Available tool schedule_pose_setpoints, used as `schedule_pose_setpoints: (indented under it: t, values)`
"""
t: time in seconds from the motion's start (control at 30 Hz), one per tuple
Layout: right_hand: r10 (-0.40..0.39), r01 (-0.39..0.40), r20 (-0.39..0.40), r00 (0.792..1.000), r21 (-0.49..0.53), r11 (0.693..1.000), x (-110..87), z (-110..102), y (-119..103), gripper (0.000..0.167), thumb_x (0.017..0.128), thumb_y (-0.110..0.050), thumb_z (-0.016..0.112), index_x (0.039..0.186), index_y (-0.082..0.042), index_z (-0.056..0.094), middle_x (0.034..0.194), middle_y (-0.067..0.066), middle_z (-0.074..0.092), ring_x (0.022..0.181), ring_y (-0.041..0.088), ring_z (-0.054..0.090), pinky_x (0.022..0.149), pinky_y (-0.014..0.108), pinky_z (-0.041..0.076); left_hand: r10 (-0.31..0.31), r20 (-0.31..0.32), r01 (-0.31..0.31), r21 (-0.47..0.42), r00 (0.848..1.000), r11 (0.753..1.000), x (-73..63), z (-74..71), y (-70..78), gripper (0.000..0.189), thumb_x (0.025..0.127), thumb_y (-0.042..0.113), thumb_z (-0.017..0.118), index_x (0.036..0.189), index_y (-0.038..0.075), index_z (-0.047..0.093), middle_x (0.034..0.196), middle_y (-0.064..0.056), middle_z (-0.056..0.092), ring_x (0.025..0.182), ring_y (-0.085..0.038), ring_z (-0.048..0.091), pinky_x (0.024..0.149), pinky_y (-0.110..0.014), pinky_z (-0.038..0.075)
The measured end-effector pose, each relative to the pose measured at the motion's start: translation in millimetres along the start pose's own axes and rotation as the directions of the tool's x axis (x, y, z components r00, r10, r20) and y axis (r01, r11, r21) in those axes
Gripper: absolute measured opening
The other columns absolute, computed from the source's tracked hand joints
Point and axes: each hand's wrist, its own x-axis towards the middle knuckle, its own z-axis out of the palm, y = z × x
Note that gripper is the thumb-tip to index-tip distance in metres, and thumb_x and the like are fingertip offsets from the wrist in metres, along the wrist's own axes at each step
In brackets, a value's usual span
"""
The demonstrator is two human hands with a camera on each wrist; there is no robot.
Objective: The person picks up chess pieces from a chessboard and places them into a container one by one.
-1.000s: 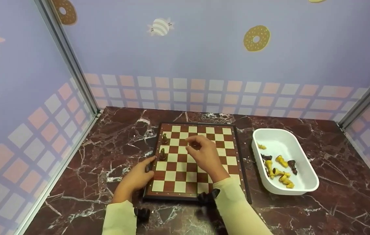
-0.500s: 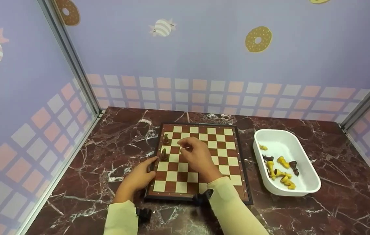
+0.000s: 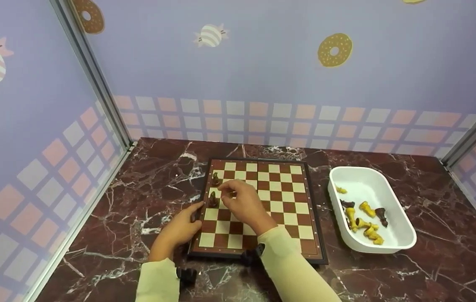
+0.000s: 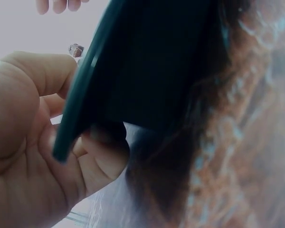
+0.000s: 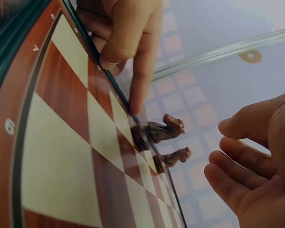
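Observation:
A brown and cream chessboard (image 3: 281, 196) lies on the marble table. My left hand (image 3: 181, 228) grips its left edge; in the left wrist view the fingers of that hand (image 4: 33, 133) curl around the dark rim. Two dark knights stand upright near that edge, a nearer knight (image 3: 213, 200) and a farther knight (image 3: 215, 179). My right hand (image 3: 244, 203) hovers over the board just right of them. The right wrist view shows this hand (image 5: 259, 161) with thumb and fingers apart, nothing between them, not touching the near knight (image 5: 164, 130).
Right of the board stands a white plastic tub (image 3: 408, 237). In it lie several yellow chess pieces (image 3: 350, 218) and a few dark pieces (image 3: 381, 216). Patterned walls (image 3: 259, 75) enclose the table at the back and both sides.
My right hand has moved left across the board, from its middle towards the two knights. The left hand has stayed at the board's edge, and the knights stand where they were.

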Motion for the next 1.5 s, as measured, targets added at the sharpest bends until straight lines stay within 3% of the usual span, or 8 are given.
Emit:
schedule_pose_setpoints:
  t: [0.27,0.4,0.6,0.77,0.93,1.07,1.3,1.5]
  values:
    - [-0.010,0.014,0.053,0.999,-0.087,0.996,8.7,8.2,-4.0,0.026,0.099,-0.004,0.066,0.123,-0.006,0.075,0.127,0.014,0.070,0.107,0.033,0.068,0.094,0.050,0.055,-0.005,0.017,0.005,0.012,1.000,1.000,0.7,0.4,0.2,0.065,0.096,0.002,0.052,0.161,0.002,0.044,0.067,0.000,0.046,0.054,-0.013,0.040,0.057,-0.033,0.037]
    - [-0.025,0.036,0.078,0.997,-0.132,0.991,13.7,12.5,-5.9,0.029,0.100,-0.002,0.062,0.124,-0.007,0.076,0.131,0.013,0.071,0.106,0.033,0.068,0.093,0.050,0.055,0.014,0.001,-0.014,0.036,1.000,0.999,0.3,0.0,1.6,0.065,0.095,0.002,0.054,0.159,0.001,0.046,0.080,-0.006,0.057,0.060,-0.015,0.044,0.065,-0.037,0.042]
    - [-0.040,0.066,0.150,0.988,-0.169,0.983,18.1,17.7,-7.2,0.028,0.101,0.000,0.058,0.122,-0.004,0.077,0.132,0.014,0.070,0.125,0.032,0.065,0.105,0.047,0.053,0.041,-0.020,-0.040,0.057,0.999,0.998,0.5,0.8,2.1,0.065,0.092,0.002,0.057,0.156,-0.001,0.049,0.131,-0.022,0.064,0.088,-0.026,0.061,0.085,-0.047,0.047]
    - [-0.057,0.095,0.187,0.981,-0.203,0.975,20.6,20.7,-7.1,0.027,0.100,0.002,0.059,0.119,-0.002,0.078,0.128,0.013,0.071,0.123,0.031,0.066,0.104,0.046,0.053,0.055,-0.022,-0.053,0.066,0.998,0.996,1.0,1.2,1.0,0.065,0.091,0.002,0.057,0.155,-0.003,0.049,0.146,-0.028,0.057,0.116,-0.036,0.059,0.099,-0.054,0.046]
    - [-0.073,0.125,0.204,0.976,-0.258,0.958,26.4,23.2,-7.0,0.028,0.094,0.007,0.062,0.115,-0.001,0.079,0.122,0.013,0.073,0.119,0.030,0.067,0.102,0.044,0.054,0.050,-0.018,-0.049,0.059,0.999,0.997,0.5,1.7,-0.1,0.064,0.093,0.002,0.057,0.156,-0.003,0.049,0.150,-0.029,0.054,0.129,-0.040,0.057,0.105,-0.058,0.045]
    - [-0.070,0.130,0.207,0.976,-0.289,0.948,28.8,25.6,-5.1,0.029,0.091,0.010,0.065,0.111,-0.002,0.081,0.117,0.013,0.073,0.114,0.029,0.069,0.099,0.043,0.055,0.051,-0.020,-0.050,0.054,0.999,0.997,-0.1,1.8,-0.3,0.064,0.093,0.002,0.058,0.156,-0.003,0.049,0.148,-0.029,0.055,0.125,-0.038,0.059,0.104,-0.057,0.046]
    - [-0.050,0.114,0.207,0.977,-0.311,0.944,29.8,28.8,0.5,0.021,0.098,0.003,0.067,0.111,-0.005,0.082,0.108,0.011,0.073,0.102,0.027,0.070,0.090,0.040,0.058,0.019,-0.004,-0.019,0.036,1.000,0.999,0.7,-0.1,-0.6,0.066,0.092,0.001,0.057,0.158,-0.001,0.047,0.141,-0.025,0.061,0.097,-0.031,0.063,0.093,-0.052,0.048]
    - [-0.070,0.133,0.203,0.977,-0.312,0.941,29.9,31.8,1.3,0.018,0.099,0.000,0.067,0.108,-0.006,0.082,0.104,0.010,0.072,0.096,0.026,0.069,0.085,0.040,0.058,0.042,-0.027,-0.041,0.051,0.999,0.998,1.0,-1.1,-2.8,0.066,0.090,0.001,0.058,0.156,-0.003,0.049,0.143,-0.029,0.059,0.110,-0.036,0.061,0.100,-0.055,0.047]
